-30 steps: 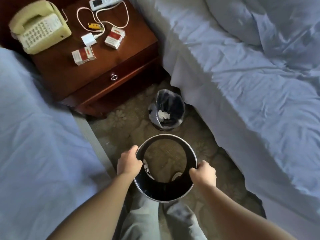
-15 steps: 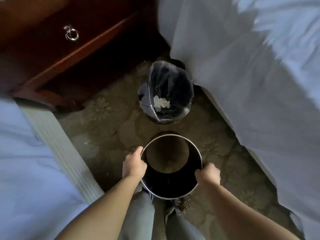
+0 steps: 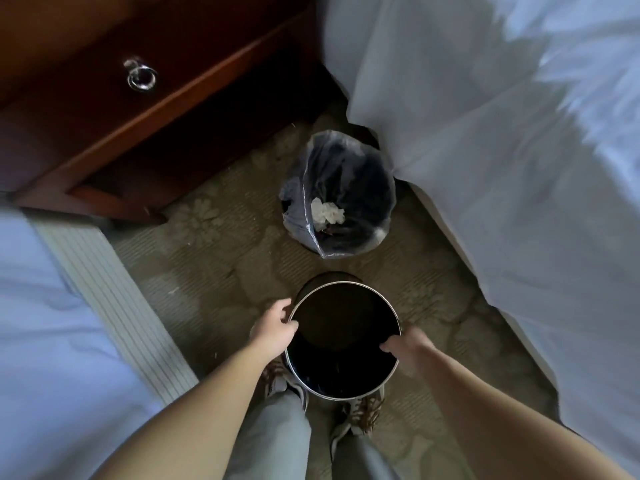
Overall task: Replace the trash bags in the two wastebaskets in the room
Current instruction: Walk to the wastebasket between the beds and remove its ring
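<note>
A black wastebasket with a silver rim [image 3: 346,398] and no bag in it sits low in front of my shoes. My left hand [image 3: 277,327] holds its left rim between thumb and fingers. My right hand [image 3: 407,344] holds the right rim, fingertips curled over the edge. Just beyond it on the carpet stands a second wastebasket lined with a clear trash bag [image 3: 298,220]. Crumpled white tissue [image 3: 327,211] and dark scraps lie inside that bag.
A dark wooden nightstand [image 3: 166,109] with a ring-pull drawer [image 3: 140,76] stands at the upper left. A bed with white sheets [image 3: 519,168] borders the right side and another bed [image 3: 45,323] the left. Patterned carpet [image 3: 214,258] runs between them.
The view has dropped, so the nightstand top with phone and boxes is out of sight. The bare wastebasket has come down to the floor by my shoes, both hands still on its rim.
</note>
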The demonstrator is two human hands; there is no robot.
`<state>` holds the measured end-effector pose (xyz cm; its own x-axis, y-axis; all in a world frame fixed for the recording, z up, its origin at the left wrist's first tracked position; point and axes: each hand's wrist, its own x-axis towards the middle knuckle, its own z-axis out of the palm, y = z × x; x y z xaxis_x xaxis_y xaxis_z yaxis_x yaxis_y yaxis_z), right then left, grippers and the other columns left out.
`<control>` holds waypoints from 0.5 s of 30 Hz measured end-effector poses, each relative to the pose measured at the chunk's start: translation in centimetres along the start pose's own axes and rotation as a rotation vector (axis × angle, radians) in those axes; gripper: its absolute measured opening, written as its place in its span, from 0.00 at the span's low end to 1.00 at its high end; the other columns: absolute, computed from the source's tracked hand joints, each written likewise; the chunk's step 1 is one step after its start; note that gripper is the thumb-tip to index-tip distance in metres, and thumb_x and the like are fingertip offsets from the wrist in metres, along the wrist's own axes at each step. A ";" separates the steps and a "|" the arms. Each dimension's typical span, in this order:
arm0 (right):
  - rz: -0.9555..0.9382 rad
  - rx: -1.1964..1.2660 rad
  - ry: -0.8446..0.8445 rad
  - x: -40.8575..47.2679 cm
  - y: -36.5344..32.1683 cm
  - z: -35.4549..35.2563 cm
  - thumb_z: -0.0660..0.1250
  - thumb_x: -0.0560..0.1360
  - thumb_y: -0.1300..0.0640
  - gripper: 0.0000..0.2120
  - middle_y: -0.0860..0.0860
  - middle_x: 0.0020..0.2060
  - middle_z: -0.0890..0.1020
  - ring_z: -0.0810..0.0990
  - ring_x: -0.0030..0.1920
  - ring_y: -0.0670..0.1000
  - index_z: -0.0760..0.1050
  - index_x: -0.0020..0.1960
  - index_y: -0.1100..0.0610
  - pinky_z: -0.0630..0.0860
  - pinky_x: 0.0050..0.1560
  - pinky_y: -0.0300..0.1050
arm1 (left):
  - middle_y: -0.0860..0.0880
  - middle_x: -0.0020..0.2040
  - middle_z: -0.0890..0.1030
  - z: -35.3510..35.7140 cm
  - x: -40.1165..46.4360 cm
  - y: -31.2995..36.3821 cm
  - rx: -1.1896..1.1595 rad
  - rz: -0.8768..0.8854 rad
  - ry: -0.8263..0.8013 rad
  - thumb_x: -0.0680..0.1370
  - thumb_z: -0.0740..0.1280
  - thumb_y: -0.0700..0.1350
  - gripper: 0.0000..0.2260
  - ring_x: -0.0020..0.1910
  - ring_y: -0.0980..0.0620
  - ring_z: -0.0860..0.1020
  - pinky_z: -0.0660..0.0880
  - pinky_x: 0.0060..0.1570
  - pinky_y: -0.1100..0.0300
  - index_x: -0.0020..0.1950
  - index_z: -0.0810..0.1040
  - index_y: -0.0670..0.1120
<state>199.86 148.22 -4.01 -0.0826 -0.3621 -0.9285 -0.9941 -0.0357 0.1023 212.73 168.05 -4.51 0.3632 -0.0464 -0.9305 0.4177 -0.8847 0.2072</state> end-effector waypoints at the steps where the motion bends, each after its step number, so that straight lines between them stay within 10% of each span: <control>1: -0.041 -0.001 0.079 -0.8 -1.0 -0.4 0.70 0.72 0.57 0.21 0.60 0.57 0.81 0.79 0.59 0.60 0.74 0.63 0.62 0.75 0.57 0.46 | 0.48 0.67 0.77 -0.6 -0.3 1.0 -0.056 0.021 0.046 0.78 0.65 0.43 0.20 0.65 0.47 0.75 0.68 0.64 0.57 0.70 0.71 0.52; 5: -0.170 0.332 0.254 -2.5 -6.5 -2.3 0.62 0.77 0.55 0.22 0.60 0.63 0.78 0.75 0.63 0.61 0.70 0.69 0.58 0.72 0.63 0.48 | 0.49 0.61 0.80 -3.7 -0.3 6.8 -0.271 0.118 0.220 0.80 0.63 0.48 0.15 0.56 0.51 0.76 0.69 0.54 0.60 0.66 0.76 0.48; 11: -0.173 0.937 0.128 2.4 -14.9 -4.4 0.60 0.79 0.46 0.24 0.57 0.66 0.76 0.74 0.65 0.60 0.68 0.72 0.55 0.69 0.68 0.55 | 0.47 0.74 0.68 -6.8 5.4 13.7 -0.508 0.099 0.127 0.74 0.68 0.61 0.33 0.70 0.43 0.69 0.68 0.67 0.41 0.76 0.61 0.57; 15: -0.166 1.026 0.151 5.1 -16.0 -4.2 0.67 0.75 0.54 0.13 0.59 0.58 0.80 0.79 0.59 0.61 0.76 0.58 0.58 0.74 0.64 0.60 | 0.48 0.56 0.81 -7.2 7.0 14.5 -0.337 0.205 0.377 0.75 0.71 0.46 0.10 0.53 0.48 0.79 0.78 0.44 0.58 0.56 0.81 0.51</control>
<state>215.66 143.06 -8.91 -0.0003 -0.5399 -0.8418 -0.5802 0.6857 -0.4395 227.32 158.29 -5.83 0.7128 0.0220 -0.7010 0.5284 -0.6740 0.5162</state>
